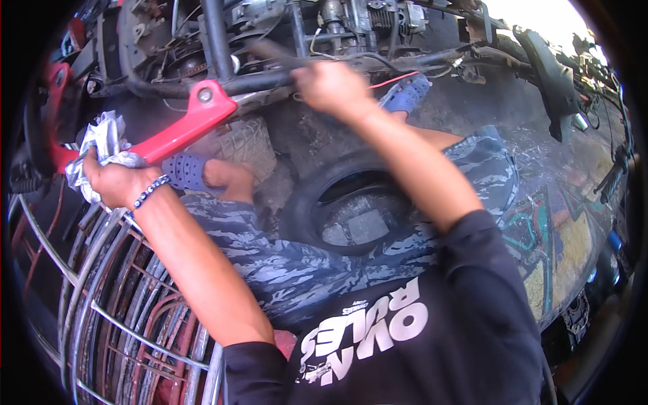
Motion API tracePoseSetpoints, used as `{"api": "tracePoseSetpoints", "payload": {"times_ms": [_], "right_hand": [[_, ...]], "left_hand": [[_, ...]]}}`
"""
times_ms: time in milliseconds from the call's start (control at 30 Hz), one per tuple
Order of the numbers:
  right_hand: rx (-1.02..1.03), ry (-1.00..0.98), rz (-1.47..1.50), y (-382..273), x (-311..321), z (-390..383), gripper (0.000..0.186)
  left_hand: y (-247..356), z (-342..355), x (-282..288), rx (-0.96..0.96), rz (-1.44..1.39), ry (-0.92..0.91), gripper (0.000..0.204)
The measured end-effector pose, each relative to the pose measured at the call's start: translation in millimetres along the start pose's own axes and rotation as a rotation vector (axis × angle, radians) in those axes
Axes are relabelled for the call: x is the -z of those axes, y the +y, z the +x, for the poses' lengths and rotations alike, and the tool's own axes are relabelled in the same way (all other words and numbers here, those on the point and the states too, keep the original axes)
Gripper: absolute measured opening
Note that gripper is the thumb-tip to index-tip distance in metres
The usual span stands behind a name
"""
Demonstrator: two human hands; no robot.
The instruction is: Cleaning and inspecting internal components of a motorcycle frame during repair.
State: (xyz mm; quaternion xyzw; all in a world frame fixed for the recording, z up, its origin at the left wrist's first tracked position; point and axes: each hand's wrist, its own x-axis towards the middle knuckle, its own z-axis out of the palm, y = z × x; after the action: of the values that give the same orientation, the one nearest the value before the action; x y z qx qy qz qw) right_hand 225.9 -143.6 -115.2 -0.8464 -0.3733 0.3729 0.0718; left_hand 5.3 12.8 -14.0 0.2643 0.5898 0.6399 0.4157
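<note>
My left hand [111,182] is closed around a crumpled silvery-grey cloth [106,138], beside the red bar [192,121] on the left. That bar ends in a lug with a bolt near the dark vehicle frame [260,82]. Farther right, my right hand [334,88] is raised in front of the frame tube, smeared by motion. Its fingers are closed on a long dark tool [273,52], which points up and to the left; blur hides its exact kind.
A black tyre [297,216] lies on the ground between my legs. Bent metal racks [128,297] fill the lower left. Engine parts [344,23] sit within the frame at the back. My feet wear blue clogs [185,171]. A dark panel [553,88] hangs at the right.
</note>
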Motion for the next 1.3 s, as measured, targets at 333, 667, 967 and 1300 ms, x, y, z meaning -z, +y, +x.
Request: {"api": "tracePoseSetpoints", "payload": {"times_ms": [333, 667, 967, 1300], "right_hand": [[-0.297, 0.059, -0.156, 114, 20, 30, 0.046], [-0.212, 0.025, -0.158, 133, 19, 46, 0.045], [-0.139, 0.254, -0.067, 162, -5, 38, 0.042], [0.062, 0.265, -0.22, 129, -11, 27, 0.036]], "left_hand": [[-1, -1, -5, -0.014, -0.053, -0.006, 0.021], [-2, 5, 10, -0.022, -0.02, -0.111, 0.027], [-4, 4, 5, 0.006, 0.022, -0.05, 0.024], [7, 6, 10, -0.002, -0.018, -0.077, 0.027]]}}
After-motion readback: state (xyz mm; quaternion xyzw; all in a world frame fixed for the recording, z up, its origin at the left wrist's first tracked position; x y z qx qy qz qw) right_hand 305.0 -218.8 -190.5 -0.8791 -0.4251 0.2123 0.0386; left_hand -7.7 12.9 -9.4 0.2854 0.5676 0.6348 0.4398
